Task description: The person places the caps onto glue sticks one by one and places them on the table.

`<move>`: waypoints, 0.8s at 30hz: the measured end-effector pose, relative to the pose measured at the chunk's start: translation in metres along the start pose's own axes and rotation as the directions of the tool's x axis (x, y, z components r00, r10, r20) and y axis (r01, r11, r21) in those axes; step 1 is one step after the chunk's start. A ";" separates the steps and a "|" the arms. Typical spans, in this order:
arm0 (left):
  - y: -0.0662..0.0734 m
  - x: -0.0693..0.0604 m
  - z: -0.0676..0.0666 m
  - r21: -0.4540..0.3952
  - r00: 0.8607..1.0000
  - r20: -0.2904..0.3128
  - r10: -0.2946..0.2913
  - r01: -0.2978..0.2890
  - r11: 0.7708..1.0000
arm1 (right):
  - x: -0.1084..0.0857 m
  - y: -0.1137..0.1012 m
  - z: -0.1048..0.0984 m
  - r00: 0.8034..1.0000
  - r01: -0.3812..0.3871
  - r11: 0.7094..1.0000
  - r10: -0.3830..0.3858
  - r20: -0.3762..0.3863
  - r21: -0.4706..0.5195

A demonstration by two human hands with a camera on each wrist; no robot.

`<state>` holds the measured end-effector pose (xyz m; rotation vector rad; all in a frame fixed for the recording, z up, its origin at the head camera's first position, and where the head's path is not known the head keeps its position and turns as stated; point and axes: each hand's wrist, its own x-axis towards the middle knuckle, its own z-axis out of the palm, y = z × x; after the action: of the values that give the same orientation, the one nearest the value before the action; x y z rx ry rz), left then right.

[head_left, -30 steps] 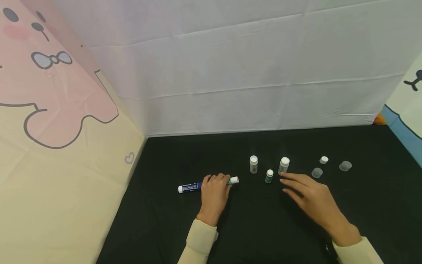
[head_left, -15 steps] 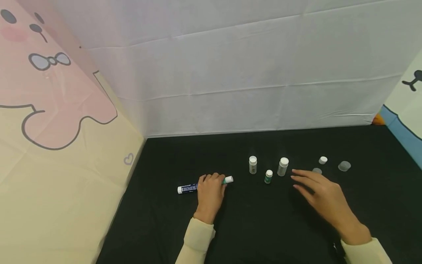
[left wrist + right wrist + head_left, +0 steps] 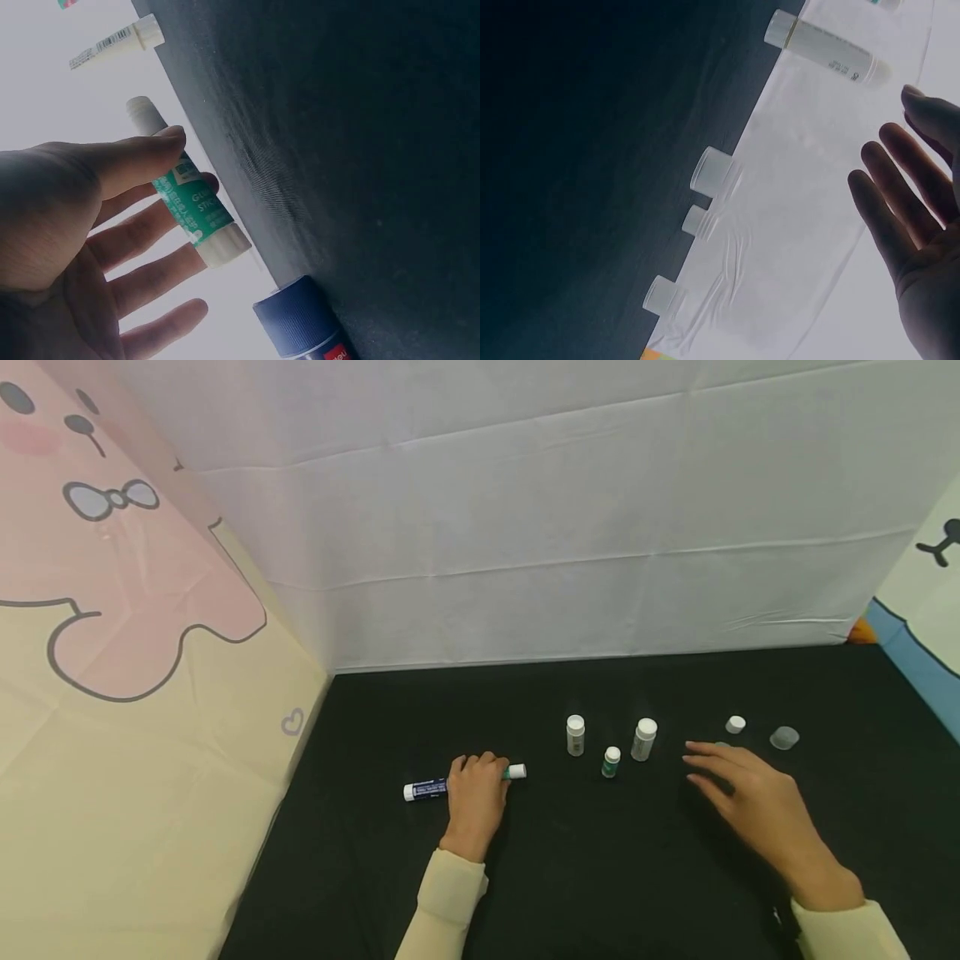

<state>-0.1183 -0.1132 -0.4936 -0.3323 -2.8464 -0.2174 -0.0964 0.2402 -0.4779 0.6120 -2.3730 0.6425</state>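
Observation:
My left hand (image 3: 475,802) pinches a green glue stick (image 3: 191,195) between thumb and fingertips; in the head view only its white end (image 3: 516,772) shows past the fingers. Just left of that hand lies a dark blue glue stick (image 3: 427,789) with a white end, its other end hidden in the head view. My right hand (image 3: 765,802) hovers above the black table on the right, holding nothing, its fingers apart and loosely bent. Nearest to it are a white-capped tube (image 3: 642,742) standing upright and a clear cap (image 3: 722,744), which the hand mostly hides.
Between the hands stand another white-capped tube (image 3: 575,737) and a small green-labelled tube (image 3: 611,763). At the right are a small white cap (image 3: 735,724) and a clear cap (image 3: 784,737). A white cloth (image 3: 510,610) hangs along the table's back edge.
My right hand has moved away from the upright tube towards the right. The left hand has shifted slightly left with the green glue stick, covering more of the blue one.

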 end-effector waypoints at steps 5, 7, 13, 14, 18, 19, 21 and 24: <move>0.000 0.000 0.003 0.025 1.000 0.020 -0.004 0.003 1.000 | -0.002 0.006 -0.002 1.000 -0.017 1.000 0.018 0.025 -0.025; 0.000 0.000 0.004 0.038 1.000 0.026 -0.004 0.003 0.999 | -0.002 0.009 -0.002 0.999 -0.028 0.999 0.029 0.035 -0.029; 0.000 0.000 0.006 0.082 0.998 0.057 0.000 -0.004 0.997 | -0.006 0.016 -0.003 0.998 -0.043 0.999 0.045 0.053 -0.028; 0.000 0.000 0.006 0.087 0.998 0.062 -0.001 -0.004 0.996 | -0.007 0.017 -0.003 0.997 -0.047 0.999 0.048 0.058 -0.028; 0.001 0.000 0.007 0.105 0.996 0.089 -0.003 -0.006 0.994 | -0.008 0.021 -0.003 0.994 -0.073 0.997 0.075 0.081 -0.038; 0.001 0.000 0.007 0.111 0.995 0.097 -0.004 -0.007 0.994 | -0.008 0.021 -0.003 0.993 -0.079 0.996 0.082 0.087 -0.038; 0.001 0.001 0.007 0.119 0.994 0.110 -0.004 -0.009 0.993 | -0.008 0.023 -0.003 0.991 -0.092 0.995 0.096 0.096 -0.045; 0.002 0.001 0.007 0.127 0.993 0.114 -0.005 -0.010 0.992 | -0.009 0.024 -0.003 0.989 -0.101 0.994 0.106 0.103 -0.050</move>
<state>-0.1201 -0.1103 -0.5001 -0.3313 -2.9547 -0.0161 -0.1022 0.2634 -0.4883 0.5179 -2.5243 0.6136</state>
